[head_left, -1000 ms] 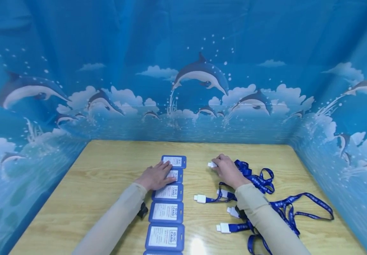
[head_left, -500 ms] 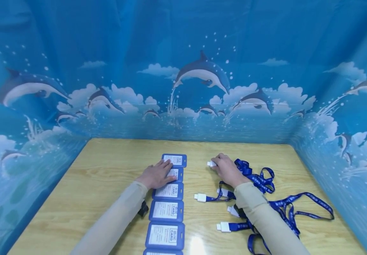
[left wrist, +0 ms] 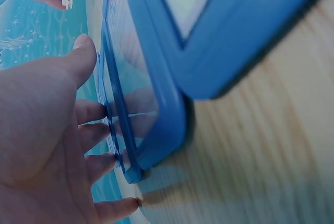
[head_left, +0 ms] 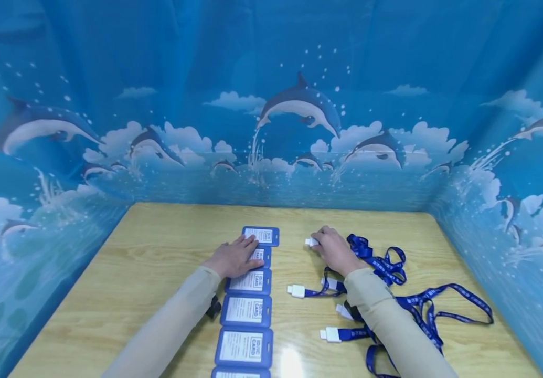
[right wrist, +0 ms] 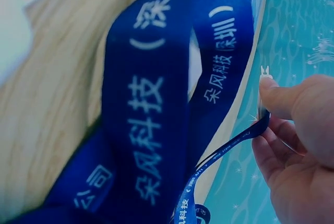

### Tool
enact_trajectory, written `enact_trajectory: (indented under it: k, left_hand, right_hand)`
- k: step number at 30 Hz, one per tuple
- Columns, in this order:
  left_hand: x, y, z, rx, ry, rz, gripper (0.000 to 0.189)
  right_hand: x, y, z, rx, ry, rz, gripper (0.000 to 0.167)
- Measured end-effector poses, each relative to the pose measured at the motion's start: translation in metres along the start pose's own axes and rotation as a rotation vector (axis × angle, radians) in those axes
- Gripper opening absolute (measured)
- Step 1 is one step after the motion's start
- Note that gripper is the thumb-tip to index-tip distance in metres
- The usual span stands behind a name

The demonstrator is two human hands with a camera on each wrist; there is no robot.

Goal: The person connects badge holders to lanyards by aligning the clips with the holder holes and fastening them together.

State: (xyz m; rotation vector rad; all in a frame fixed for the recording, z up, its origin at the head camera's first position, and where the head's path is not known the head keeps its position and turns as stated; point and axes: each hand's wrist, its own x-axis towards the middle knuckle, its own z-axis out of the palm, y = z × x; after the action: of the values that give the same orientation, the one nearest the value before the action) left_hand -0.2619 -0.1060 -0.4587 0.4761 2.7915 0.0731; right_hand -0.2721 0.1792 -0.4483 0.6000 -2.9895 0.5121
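Blue-framed ID card holders run in a column down the middle of the table. My left hand [head_left: 234, 259] lies across the top two, fingers extended; its fingertips touch the farthest card holder [head_left: 267, 237]. That holder sits slightly right of the second card holder [head_left: 266, 256], partly covered by the hand. In the left wrist view the fingertips meet the holders' blue edge [left wrist: 175, 125]. To the right, my right hand [head_left: 334, 251] pinches the white plastic clip [head_left: 310, 242] of a blue lanyard [right wrist: 146, 98] between thumb and fingers. White lettering marks the strap, which trails back from the hand.
More card holders [head_left: 245, 346] continue toward the near edge. Several other lanyards lie on the right, their white clips [head_left: 296, 291] pointing left and one loop [head_left: 465, 302] spread far right. A dolphin-print curtain [head_left: 271, 178] encloses the wooden table [head_left: 172, 226] at back and sides.
The farthest card holder has shifted slightly right under my left fingertips, away from the column's line. My right hand keeps its pinch on the lanyard clip, almost still.
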Motion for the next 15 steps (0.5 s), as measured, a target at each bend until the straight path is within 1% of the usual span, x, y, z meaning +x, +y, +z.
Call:
enact_trajectory:
  k: [7,15]
  left_hand:
    - [0.0013,0.0017,-0.0006,0.007,-0.004,-0.003,0.078]
    - [0.0004,0.0024,-0.0012,0.016,0.003,0.014,0.077]
  right_hand:
    - [0.0023,-0.0002,-0.0007,-0.009,-0.024,0.014,0.034]
    - [0.003,-0.0002,0.0006,-0.002,-0.037,0.011,0.034]
